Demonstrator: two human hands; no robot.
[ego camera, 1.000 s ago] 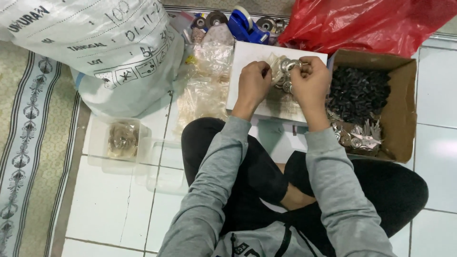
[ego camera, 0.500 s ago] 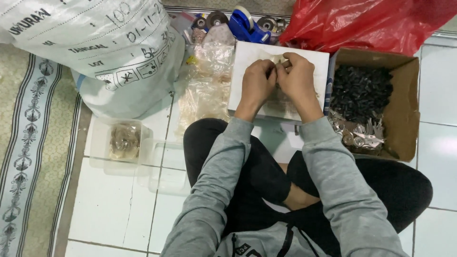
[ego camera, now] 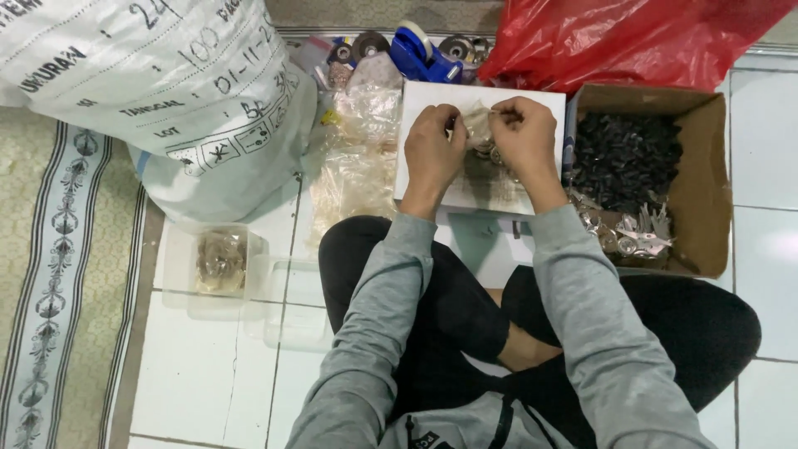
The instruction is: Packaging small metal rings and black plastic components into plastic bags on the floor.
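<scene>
small clear bag (ego camera: 478, 125) pinched between left hand (ego camera: 432, 154) and right hand (ego camera: 525, 133), fingertips of both closed on its top edge, over a white board (ego camera: 416, 100); keeping both grips level probably prevents spilling. cardboard box (ego camera: 706, 166) just right of right hand.

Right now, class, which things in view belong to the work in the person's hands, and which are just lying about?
In use: left hand, right hand, small clear plastic bag, white board.

Lying about: blue tape dispenser, red plastic bag, big white woven sack, brown cardboard box.
</scene>
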